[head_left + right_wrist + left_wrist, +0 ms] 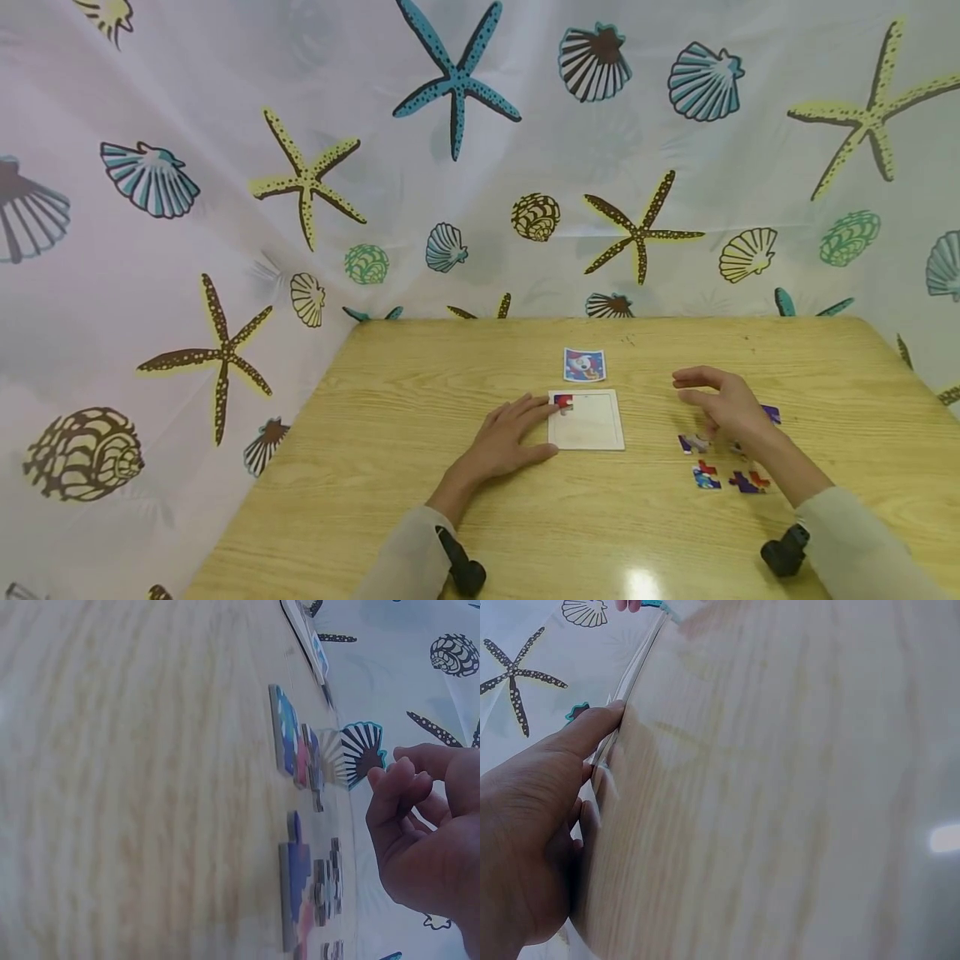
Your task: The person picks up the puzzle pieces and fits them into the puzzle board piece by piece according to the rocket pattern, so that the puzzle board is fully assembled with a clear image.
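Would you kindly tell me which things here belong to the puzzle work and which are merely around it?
Likely part of the job:
- frame
- corner piece in it
- loose pieces
- picture card

Merely around it:
- table
- patterned curtain
- wrist cameras

A wood-grained table [420, 367] bears a white tray [588, 428], a picture card [584, 366] and loose puzzle pieces [707, 478].

The right hand [730, 408] partly hides a purple puzzle piece [772, 413].
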Available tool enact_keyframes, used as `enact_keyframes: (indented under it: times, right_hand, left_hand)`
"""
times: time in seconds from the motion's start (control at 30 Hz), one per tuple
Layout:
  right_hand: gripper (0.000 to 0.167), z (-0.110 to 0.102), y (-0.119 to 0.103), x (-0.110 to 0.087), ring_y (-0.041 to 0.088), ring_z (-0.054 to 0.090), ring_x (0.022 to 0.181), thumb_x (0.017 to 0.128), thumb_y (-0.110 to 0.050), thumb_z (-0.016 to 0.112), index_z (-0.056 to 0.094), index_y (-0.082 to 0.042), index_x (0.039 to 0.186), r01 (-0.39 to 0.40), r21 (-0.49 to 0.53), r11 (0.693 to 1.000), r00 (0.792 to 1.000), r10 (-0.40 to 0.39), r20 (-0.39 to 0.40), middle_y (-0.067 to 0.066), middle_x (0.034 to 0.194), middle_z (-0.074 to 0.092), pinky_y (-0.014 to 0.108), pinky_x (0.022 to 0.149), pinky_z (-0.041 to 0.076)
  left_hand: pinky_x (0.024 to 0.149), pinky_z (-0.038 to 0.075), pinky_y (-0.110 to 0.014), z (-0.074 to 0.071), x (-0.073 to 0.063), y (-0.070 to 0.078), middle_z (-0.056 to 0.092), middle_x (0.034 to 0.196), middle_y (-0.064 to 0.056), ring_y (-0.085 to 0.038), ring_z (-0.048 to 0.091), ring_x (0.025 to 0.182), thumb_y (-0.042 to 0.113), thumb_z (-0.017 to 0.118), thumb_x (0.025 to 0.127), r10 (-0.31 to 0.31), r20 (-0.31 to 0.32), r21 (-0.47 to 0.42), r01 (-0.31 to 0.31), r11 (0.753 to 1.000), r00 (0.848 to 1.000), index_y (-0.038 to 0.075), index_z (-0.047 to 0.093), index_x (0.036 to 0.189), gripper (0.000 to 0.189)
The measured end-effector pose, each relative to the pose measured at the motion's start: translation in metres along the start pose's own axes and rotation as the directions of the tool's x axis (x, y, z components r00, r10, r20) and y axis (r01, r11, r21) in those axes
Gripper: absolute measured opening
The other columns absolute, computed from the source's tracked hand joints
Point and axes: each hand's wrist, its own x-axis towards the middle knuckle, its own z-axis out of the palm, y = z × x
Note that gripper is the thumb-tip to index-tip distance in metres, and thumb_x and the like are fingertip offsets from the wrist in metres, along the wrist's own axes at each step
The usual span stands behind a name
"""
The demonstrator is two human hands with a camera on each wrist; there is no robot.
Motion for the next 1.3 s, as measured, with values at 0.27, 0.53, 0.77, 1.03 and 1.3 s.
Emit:
enact_keyframes:
  times: [0.27,0.53,0.77,1.03,1.3]
  right_hand:
    - [0.046,-0.008,0.006,-0.003,0.016,0.039,0.046,0.107,-0.015,0.059,0.050,0.001,0.149,0.020,-0.036,0.999,1.000,-0.019,0.021,0.031,0.147,0.050,0.033,0.042,0.039]
    - [0.054,-0.020,0.016,-0.006,0.014,0.038,0.050,0.102,0.000,0.056,0.042,0.002,0.154,0.030,-0.060,0.998,0.996,-0.025,0.082,0.034,0.150,0.044,0.030,0.045,0.042]
    - [0.054,-0.030,0.021,-0.011,0.015,0.043,0.045,0.100,0.006,0.053,0.044,0.003,0.153,0.023,-0.076,0.997,0.997,-0.017,0.076,0.036,0.149,0.043,0.030,0.043,0.044]
    - [0.054,-0.039,0.024,-0.018,0.015,0.043,0.044,0.097,0.008,0.048,0.045,0.005,0.151,-0.030,-0.115,0.993,0.998,0.036,0.047,0.036,0.148,0.047,0.030,0.042,0.041]
    - [0.048,-0.046,0.024,-0.021,0.013,0.041,0.046,0.099,0.005,0.052,0.051,0.006,0.147,-0.085,-0.166,0.982,0.996,0.087,0.005,0.035,0.143,0.050,0.031,0.043,0.042]
  left_hand:
    - [0.124,0.015,-0.058,0.002,0.001,-0.003,0.037,0.167,0.001,-0.024,0.019,0.160,0.056,0.062,0.099,0.001,-0.014,-0.006,-0.001,1.000,1.000,0.031,0.042,0.160,0.069]
    - [0.124,0.015,-0.058,-0.001,0.000,0.003,0.037,0.167,-0.001,-0.026,0.020,0.159,0.053,0.062,0.100,-0.008,-0.003,0.000,0.008,1.000,1.000,0.027,0.042,0.160,0.068]
    - [0.126,0.014,-0.055,-0.006,-0.001,0.007,0.035,0.168,0.001,-0.023,0.018,0.160,0.052,0.062,0.101,-0.036,0.016,-0.001,0.036,0.999,0.999,0.027,0.042,0.160,0.068]
    - [0.126,0.014,-0.055,-0.005,-0.003,0.006,0.036,0.167,0.002,-0.022,0.018,0.160,0.052,0.063,0.101,-0.040,0.011,0.013,0.040,0.999,0.999,0.028,0.043,0.160,0.067]
    - [0.126,0.012,-0.055,-0.005,-0.002,0.009,0.035,0.168,0.002,-0.022,0.017,0.160,0.052,0.063,0.100,-0.047,0.015,0.003,0.047,0.999,0.999,0.030,0.042,0.161,0.067]
